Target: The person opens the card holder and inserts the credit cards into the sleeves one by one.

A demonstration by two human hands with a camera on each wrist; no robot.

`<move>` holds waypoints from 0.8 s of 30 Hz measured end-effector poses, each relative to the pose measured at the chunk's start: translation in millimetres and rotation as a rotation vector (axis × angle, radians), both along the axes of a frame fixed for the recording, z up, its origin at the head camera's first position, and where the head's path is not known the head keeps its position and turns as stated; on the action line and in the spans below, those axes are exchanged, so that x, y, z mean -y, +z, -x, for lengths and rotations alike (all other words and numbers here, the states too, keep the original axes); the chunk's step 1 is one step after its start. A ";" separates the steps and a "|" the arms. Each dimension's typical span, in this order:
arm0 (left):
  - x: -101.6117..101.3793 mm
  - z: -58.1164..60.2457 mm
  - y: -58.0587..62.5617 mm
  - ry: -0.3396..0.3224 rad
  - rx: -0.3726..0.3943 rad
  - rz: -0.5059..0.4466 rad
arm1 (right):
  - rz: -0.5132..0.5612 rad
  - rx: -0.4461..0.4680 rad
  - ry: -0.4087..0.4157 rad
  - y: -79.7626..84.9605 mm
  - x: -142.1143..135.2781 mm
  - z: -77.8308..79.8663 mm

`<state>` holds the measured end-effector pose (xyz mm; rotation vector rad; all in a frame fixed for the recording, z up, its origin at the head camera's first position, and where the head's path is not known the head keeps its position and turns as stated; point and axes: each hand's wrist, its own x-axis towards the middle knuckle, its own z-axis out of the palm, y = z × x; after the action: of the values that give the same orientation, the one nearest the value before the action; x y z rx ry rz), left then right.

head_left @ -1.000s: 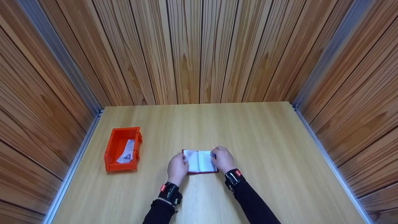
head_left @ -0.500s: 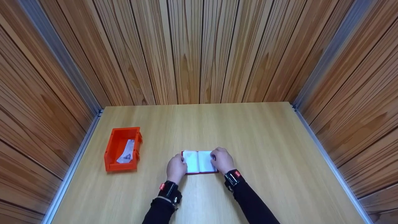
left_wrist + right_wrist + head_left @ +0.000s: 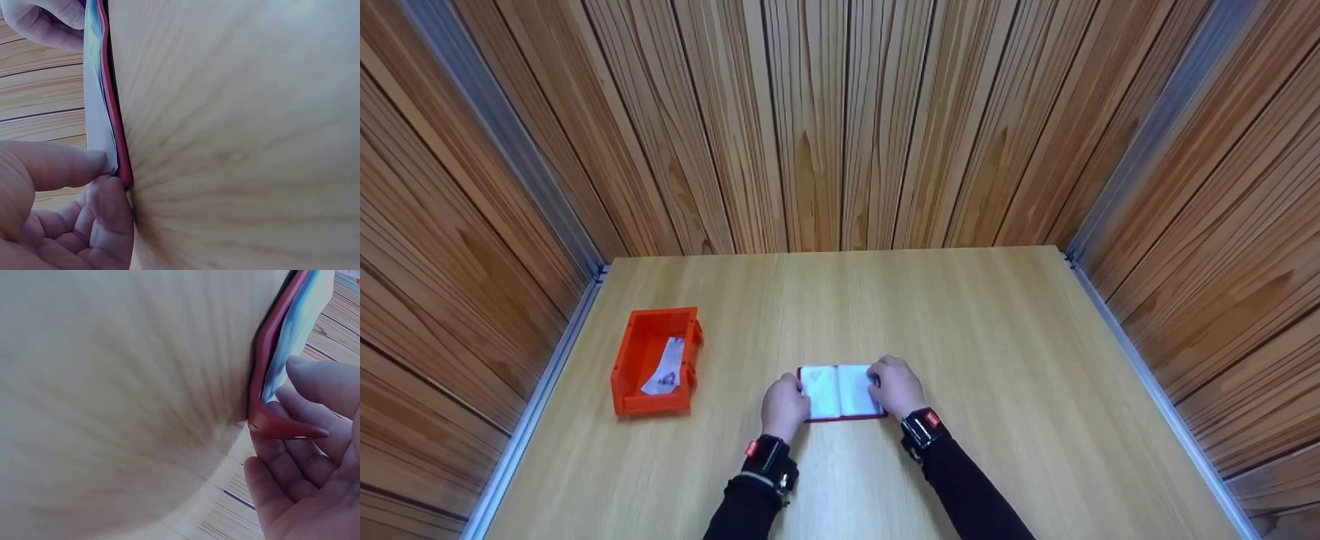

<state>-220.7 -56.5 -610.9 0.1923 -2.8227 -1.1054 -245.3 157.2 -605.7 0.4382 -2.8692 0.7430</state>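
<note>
Gripping from opposite sides, the left hand (image 3: 785, 407) and the right hand (image 3: 898, 384) hold the book (image 3: 844, 392), which lies spread, pages up, about midway between the left and right edges of the table (image 3: 960, 322) and well short of its far edge. On the left, the fingers are curled and the thumb (image 3: 67, 163) comes down on the page to meet a bent finger at the outer edge, a closed pinch. On the right, bent fingers lie behind the cover (image 3: 281, 424), whose end flares away from the pages, with the thumb (image 3: 323, 382) above; I cannot tell how firmly that thumb presses. Held by its outer edges, the book probably cannot fold up, and the middle crease is left uncovered. Whether it rests fully on the table is hard to tell.

Out toward the left edge stands the bin (image 3: 652, 406), with paper (image 3: 666, 367) lying inside. It sits apart from both arms, perhaps to leave them room yet be reachable by the left hand.

Metal rails (image 3: 1155, 390) line the left and right edges, and a plank wall (image 3: 840, 135) rises behind the far edge, presumably to enclose the workspace.
</note>
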 end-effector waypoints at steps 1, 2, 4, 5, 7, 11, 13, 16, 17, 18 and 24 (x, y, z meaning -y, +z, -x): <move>0.2 -0.1 -0.2 0.004 0.000 -0.001 | 0.002 -0.005 -0.001 -0.3 0.1 -0.1; 0.4 -0.2 -0.2 0.006 -0.003 0.000 | -0.001 -0.015 0.001 -0.6 -0.1 -0.1; 0.8 -0.1 0.3 0.012 0.008 -0.004 | -0.003 -0.033 0.002 -1.1 -0.3 -0.1; 1.1 0.0 0.7 0.014 0.013 -0.004 | -0.002 -0.040 0.004 -1.2 -0.3 -0.3; 1.7 0.1 2.0 0.014 0.023 -0.009 | -0.001 -0.045 0.004 -1.2 -0.4 -0.4; 3.2 0.3 5.0 0.011 0.038 -0.028 | 0.000 -0.039 0.000 -1.3 -0.3 -0.4; 3.7 0.3 7.7 0.009 0.034 -0.043 | -0.004 -0.037 -0.003 -1.2 -0.5 -0.4; 4.5 1.0 13.2 0.006 0.041 -0.077 | -0.008 -0.032 -0.008 -1.4 -0.6 -0.4; 4.7 1.4 15.7 0.003 0.047 -0.090 | -0.008 -0.032 -0.009 -1.6 -0.6 -0.3; 5.1 1.9 18.1 0.000 0.060 -0.106 | -0.009 -0.032 -0.009 -1.6 -0.5 -0.3; 11.6 4.8 28.3 -0.003 0.079 -0.147 | -0.019 -0.031 -0.008 -1.7 0.9 -0.3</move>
<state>-225.5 -68.1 -582.6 0.2496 -2.8105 -1.3356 -245.0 156.2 -607.3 0.4365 -2.8497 0.7024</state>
